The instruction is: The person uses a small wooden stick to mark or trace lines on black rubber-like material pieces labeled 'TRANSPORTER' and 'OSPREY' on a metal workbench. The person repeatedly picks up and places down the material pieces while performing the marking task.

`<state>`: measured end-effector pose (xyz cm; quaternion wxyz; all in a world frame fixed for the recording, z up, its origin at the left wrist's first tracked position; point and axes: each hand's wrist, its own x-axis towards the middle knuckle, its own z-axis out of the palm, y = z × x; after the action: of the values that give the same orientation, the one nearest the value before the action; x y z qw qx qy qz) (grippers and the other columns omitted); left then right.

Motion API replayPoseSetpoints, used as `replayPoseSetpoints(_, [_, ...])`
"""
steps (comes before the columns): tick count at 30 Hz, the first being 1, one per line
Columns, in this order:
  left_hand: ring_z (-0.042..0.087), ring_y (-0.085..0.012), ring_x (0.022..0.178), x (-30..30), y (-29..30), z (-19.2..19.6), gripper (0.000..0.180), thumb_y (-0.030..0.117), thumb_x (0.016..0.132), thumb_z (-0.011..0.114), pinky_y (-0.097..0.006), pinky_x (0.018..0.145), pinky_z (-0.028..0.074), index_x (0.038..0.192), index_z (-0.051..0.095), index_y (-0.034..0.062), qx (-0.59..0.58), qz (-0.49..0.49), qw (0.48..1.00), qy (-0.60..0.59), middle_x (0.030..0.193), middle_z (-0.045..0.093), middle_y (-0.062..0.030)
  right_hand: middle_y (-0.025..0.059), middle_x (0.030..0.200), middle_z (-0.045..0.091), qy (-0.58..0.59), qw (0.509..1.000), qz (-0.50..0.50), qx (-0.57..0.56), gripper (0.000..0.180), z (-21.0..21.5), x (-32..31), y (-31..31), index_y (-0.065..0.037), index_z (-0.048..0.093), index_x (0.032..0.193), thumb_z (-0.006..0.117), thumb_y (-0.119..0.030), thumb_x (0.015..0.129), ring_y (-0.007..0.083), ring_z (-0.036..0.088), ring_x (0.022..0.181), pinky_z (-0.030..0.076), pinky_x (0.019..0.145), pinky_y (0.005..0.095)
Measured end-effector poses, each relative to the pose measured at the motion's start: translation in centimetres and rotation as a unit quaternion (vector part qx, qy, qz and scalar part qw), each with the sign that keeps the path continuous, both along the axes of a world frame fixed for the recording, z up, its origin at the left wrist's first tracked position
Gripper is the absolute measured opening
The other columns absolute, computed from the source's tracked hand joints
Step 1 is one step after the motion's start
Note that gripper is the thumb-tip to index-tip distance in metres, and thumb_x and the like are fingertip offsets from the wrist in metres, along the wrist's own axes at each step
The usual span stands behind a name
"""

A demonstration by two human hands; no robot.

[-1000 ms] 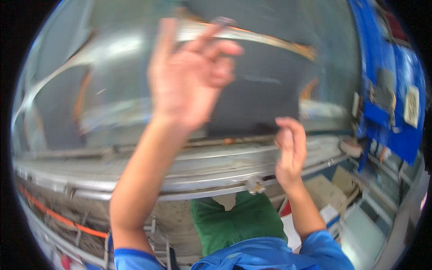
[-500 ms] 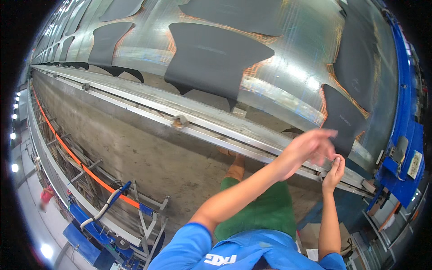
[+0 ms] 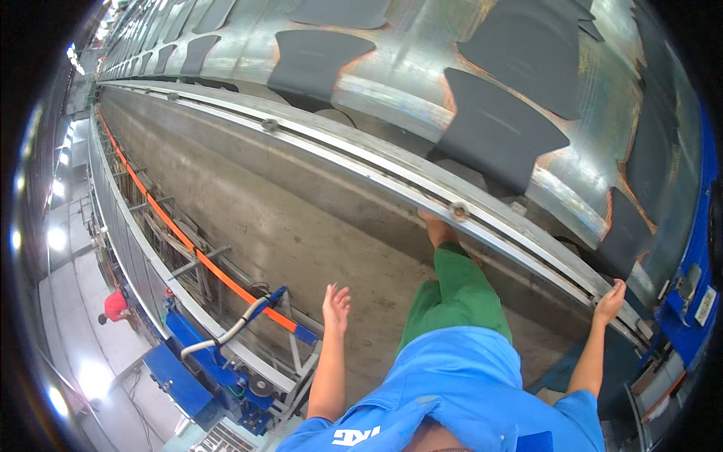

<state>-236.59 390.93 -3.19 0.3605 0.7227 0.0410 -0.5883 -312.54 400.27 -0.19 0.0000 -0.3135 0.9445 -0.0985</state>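
Note:
My left hand (image 3: 336,309) is off to the left of my body, above the concrete floor. Its fingers are apart and slightly curled, and it holds nothing. On the right, my right hand (image 3: 610,303) is closed beside the end of the metal rail (image 3: 527,264). Whatever its fingers may hold is too small to make out. Just beyond it, a dark grey sheet piece (image 3: 626,235) lies at the edge of the shiny metal table (image 3: 399,105). Another dark grey piece (image 3: 501,135) droops over the edge farther left.
Several similar dark pieces lie along the table. Blue machinery (image 3: 689,294) stands at the right. Across the concrete walkway (image 3: 286,218) are an orange strip (image 3: 226,275), a metal frame and a blue machine (image 3: 184,377). A person in red (image 3: 115,306) is far left.
My left hand has swung away from the table edge and my right hand, down to the left. My right hand stays by the rail. The view has turned leftward.

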Motion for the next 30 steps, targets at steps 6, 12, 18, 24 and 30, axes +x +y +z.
replayPoseSetpoints(6, [0.057, -0.0160, 0.093, 13.4, 3.1, 3.7, 0.068, 0.062, 0.090, 0.064, -0.034, 0.081, 0.040, 0.139, 0.049, 0.0163, 0.118, 0.046, 0.987, -0.101, 0.115, 0.066, -0.0037, 0.0113, 0.128, 0.069, 0.106, 0.985, -0.056, -0.124, 0.036, -2.2, 0.9, -7.9, -0.010, 0.068, 0.127, 0.044, -0.028, 0.107, 0.0303, 0.065, 0.116, 0.049, 0.097, 0.0391])
replayPoseSetpoints(12, [0.057, -0.0165, 0.096, 18.8, -1.2, 8.9, 0.065, 0.061, 0.090, 0.064, -0.036, 0.084, 0.040, 0.137, 0.050, 0.0182, 0.120, 0.007, 0.990, -0.072, 0.117, 0.066, -0.0044, 0.0064, 0.105, 0.069, -0.090, 0.944, 0.184, -0.258, 0.028, 2.3, 21.8, -42.9, -0.019, 0.074, 0.123, 0.065, -0.016, 0.096, 0.0184, 0.063, 0.091, 0.050, 0.084, 0.0331])
replayPoseSetpoints(18, [0.062, -0.0180, 0.099, 22.6, -6.0, 8.2, 0.054, 0.057, 0.097, 0.058, -0.035, 0.081, 0.045, 0.134, 0.050, 0.0194, 0.086, -0.007, 0.996, 0.014, 0.122, 0.067, -0.0076, 0.0017, 0.068, 0.059, -0.167, 0.853, 0.345, -0.354, 0.022, 5.8, 39.5, -66.1, -0.017, 0.077, 0.117, 0.068, -0.020, 0.096, 0.0114, 0.046, 0.059, 0.039, 0.056, 0.0270])
replayPoseSetpoints(24, [0.063, -0.0239, 0.101, 28.8, -9.4, 8.6, 0.050, 0.055, 0.098, 0.058, -0.042, 0.092, 0.050, 0.126, 0.055, 0.0140, 0.162, -0.028, 0.986, -0.002, 0.116, 0.068, -0.0127, 0.0076, 0.103, 0.075, -0.276, 0.836, 0.346, -0.325, 0.024, 3.4, 63.3, -80.3, -0.020, 0.076, 0.116, 0.063, -0.025, 0.096, 0.0287, 0.070, 0.094, 0.055, 0.079, 0.0382])
replayPoseSetpoints(30, [0.064, -0.0218, 0.091, 38.9, -18.9, 12.5, 0.061, 0.056, 0.096, 0.060, -0.041, 0.082, 0.053, 0.138, 0.048, 0.0128, 0.205, -0.035, 0.975, -0.076, 0.112, 0.068, -0.0114, 0.0047, 0.119, 0.071, -0.117, 0.883, 0.267, -0.369, 0.029, -5.0, 74.5, -92.2, -0.020, 0.073, 0.120, 0.058, -0.017, 0.095, 0.0261, 0.063, 0.116, 0.031, 0.113, 0.0602])
